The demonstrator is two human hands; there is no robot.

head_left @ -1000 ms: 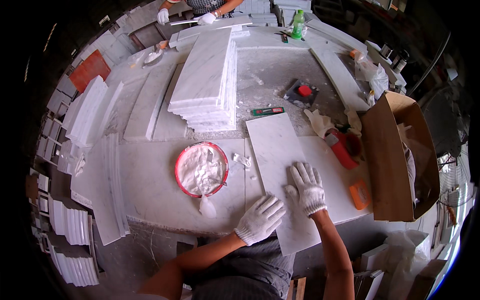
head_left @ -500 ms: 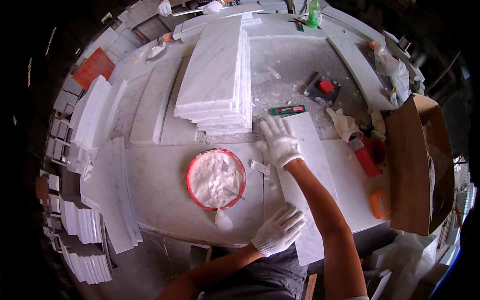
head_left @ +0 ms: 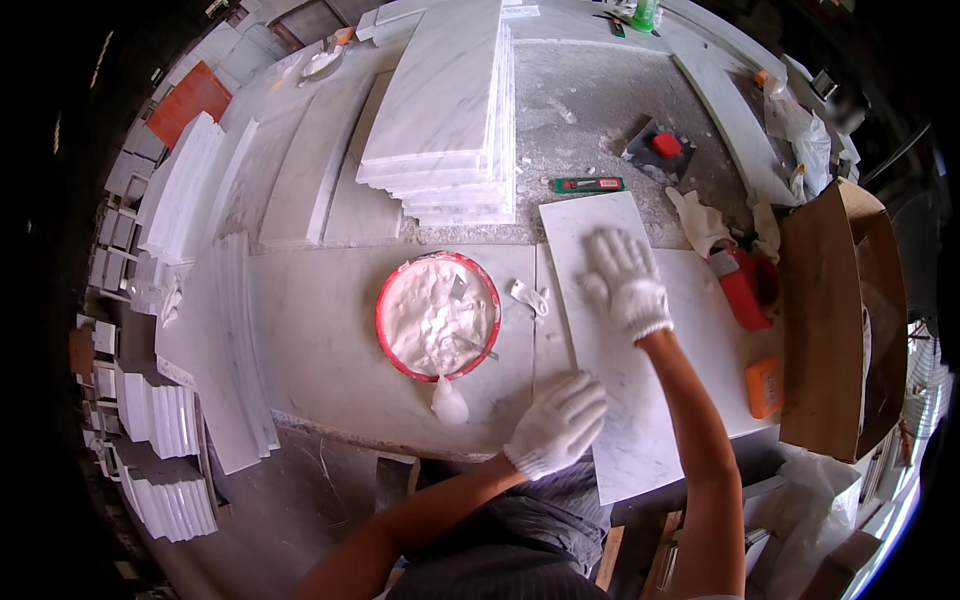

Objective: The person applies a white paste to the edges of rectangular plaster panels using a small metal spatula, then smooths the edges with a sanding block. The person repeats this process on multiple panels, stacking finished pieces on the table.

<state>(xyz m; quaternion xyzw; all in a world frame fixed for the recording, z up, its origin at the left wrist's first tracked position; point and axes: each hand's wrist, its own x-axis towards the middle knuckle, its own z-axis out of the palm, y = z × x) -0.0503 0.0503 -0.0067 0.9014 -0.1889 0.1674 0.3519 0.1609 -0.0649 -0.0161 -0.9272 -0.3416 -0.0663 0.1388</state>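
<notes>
- Stone workshop, dusty grey bench (head_left: 330,330) with marble pieces all around, more stacked on the floor at left.
- Slab (head_left: 610,340): long white marble tile with faint grey veins, lying flat on the bench in front of the person, near end hanging over the bench edge.
- Right hand (head_left: 625,280), white knit glove, fingers spread flat on the far half of the slab; pressing, not gripping.
- Left hand (head_left: 558,422), same glove, fingers loosely curled over the slab's near left edge; cannot tell if it actually clamps the edge.
- Red bowl (head_left: 438,315) of white paste just left of the slab, a small tool sunk in it, mostly buried.
- Tile stack (head_left: 445,120) beyond the bowl.
- Green knife (head_left: 588,184) just past the slab's far end; trowel (head_left: 657,150) behind it.
- Cardboard box (head_left: 835,320) at right, contents hidden.
- Slab underside not visible.
</notes>
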